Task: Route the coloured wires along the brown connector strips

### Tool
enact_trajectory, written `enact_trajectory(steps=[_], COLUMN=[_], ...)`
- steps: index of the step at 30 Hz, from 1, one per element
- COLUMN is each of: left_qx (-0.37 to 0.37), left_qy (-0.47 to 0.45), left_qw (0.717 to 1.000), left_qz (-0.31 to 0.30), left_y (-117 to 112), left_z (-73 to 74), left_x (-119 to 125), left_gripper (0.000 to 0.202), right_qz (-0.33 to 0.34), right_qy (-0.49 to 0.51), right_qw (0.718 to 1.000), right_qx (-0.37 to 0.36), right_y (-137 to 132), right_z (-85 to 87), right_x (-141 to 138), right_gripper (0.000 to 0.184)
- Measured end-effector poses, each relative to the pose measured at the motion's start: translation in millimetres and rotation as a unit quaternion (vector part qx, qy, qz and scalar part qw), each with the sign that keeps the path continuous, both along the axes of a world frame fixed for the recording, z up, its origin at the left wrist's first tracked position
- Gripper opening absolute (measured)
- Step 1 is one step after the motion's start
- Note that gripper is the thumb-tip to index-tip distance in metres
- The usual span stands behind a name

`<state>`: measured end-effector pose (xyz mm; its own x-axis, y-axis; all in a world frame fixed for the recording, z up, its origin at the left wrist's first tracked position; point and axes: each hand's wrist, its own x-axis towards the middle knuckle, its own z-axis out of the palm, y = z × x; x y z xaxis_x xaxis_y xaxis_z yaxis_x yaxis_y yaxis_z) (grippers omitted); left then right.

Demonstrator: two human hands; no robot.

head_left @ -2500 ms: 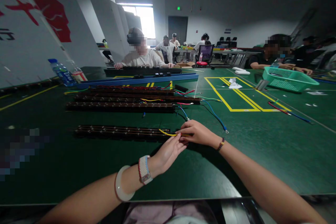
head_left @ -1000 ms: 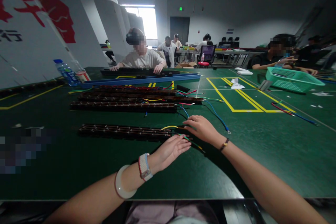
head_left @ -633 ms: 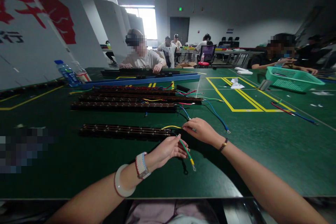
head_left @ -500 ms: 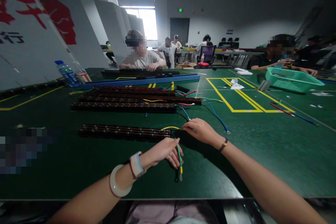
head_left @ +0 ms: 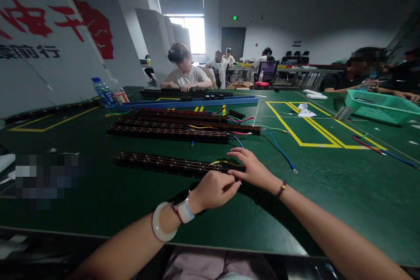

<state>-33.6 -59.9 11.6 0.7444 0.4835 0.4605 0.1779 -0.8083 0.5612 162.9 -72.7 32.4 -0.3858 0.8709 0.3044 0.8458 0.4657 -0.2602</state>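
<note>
A long black strip [head_left: 170, 163] with copper-coloured lines and rows of small bright contacts lies on the green table in front of me. My left hand [head_left: 216, 188] is closed at the strip's right end, finger and thumb pinched on a wire end with a small red part [head_left: 240, 181]. My right hand [head_left: 254, 168] reaches over the same end, fingers stretched and apart, its lower fingers close to the left fingertips. A yellow wire [head_left: 219, 162] curves from the strip toward my right hand. The strip's other wires are hidden by my hands.
Several similar strips [head_left: 167, 132] lie farther back, with coloured wires and a blue ring-ended wire [head_left: 278, 151]. Behind them lie a blue rail [head_left: 197, 103] and bottles [head_left: 104, 92]. A green basket [head_left: 377, 107] stands at right. People sit across the table and at right.
My left hand has turned and closed in a pinch; the green wire beside it is out of sight. My right hand has let go of the yellow wire and spread its fingers. The view has shifted left.
</note>
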Motion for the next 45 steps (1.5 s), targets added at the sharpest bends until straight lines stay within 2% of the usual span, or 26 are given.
enact_trajectory(steps=[3, 7, 11, 15, 19, 24, 28, 32, 35, 38, 39, 41, 43, 45], left_qx=[0.110, 0.160, 0.145, 0.138, 0.141, 0.126, 0.048, -0.009, -0.043, -0.038, -0.025, -0.014, -0.007, -0.001], left_qy=[-0.031, -0.033, -0.048, -0.054, -0.062, -0.077, -0.117, -0.207, -0.253, -0.239, -0.215, -0.147, -0.041, 0.042], left_qw=[0.993, 0.986, 0.988, 0.989, 0.988, 0.988, 0.991, 0.974, 0.957, 0.952, 0.956, 0.966, 0.974, 0.968], left_qz=[-0.010, 0.022, 0.032, 0.029, 0.031, 0.044, 0.050, 0.088, 0.134, 0.188, 0.199, 0.213, 0.221, 0.247], left_y=[7.3, 17.7, 23.6, 24.9, 24.3, 25.2, 25.3, 27.4, 40.7, 70.5, 83.6, 112.2, 141.0, 166.8], left_z=[-3.9, -9.1, -13.0, -15.2, -15.4, -15.7, -14.7, -9.6, -5.5, -7.2, -9.9, -18.5, -30.1, -42.1], left_x=[-4.0, -6.7, -5.9, -4.2, -5.1, -9.1, -12.1, -15.5, -28.2, -58.9, -72.9, -103.8, -134.1, -159.5], left_gripper=[0.036, 0.038, 0.039, 0.037, 0.037, 0.036, 0.030, 0.023, 0.020, 0.025, 0.027, 0.037, 0.052, 0.067], right_qz=[0.025, 0.006, -0.020, -0.009, -0.019, -0.038, -0.063, -0.088, -0.071, -0.093, -0.111, -0.140, -0.144, -0.141], right_qy=[-0.019, -0.010, 0.023, 0.015, -0.049, -0.107, -0.129, -0.154, -0.150, -0.133, -0.143, -0.188, -0.212, -0.222], right_qw=[0.999, 0.997, 0.993, 0.995, 0.997, 0.994, 0.989, 0.984, 0.985, 0.982, 0.979, 0.972, 0.967, 0.964], right_qx=[-0.036, -0.082, -0.114, -0.103, -0.063, -0.004, 0.023, 0.018, 0.051, 0.097, 0.092, 0.034, -0.012, -0.044], right_y=[3.2, 12.2, 21.5, 36.2, 66.8, 116.3, 147.6, 164.7, 177.3, 202.3, 213.7, 238.7, 263.6, 285.6], right_z=[-8.8, -17.9, -19.2, -22.2, -27.4, -30.8, -39.6, -44.4, -27.4, 3.7, 13.5, 27.3, 31.7, 28.1], right_x=[-17.0, -30.5, -34.0, -40.0, -59.8, -102.2, -136.0, -154.4, -146.9, -118.5, -106.2, -81.3, -61.1, -50.0], right_gripper=[0.062, 0.050, 0.028, 0.026, 0.024, 0.042, 0.045, 0.051, 0.055, 0.047, 0.045, 0.041, 0.041, 0.042])
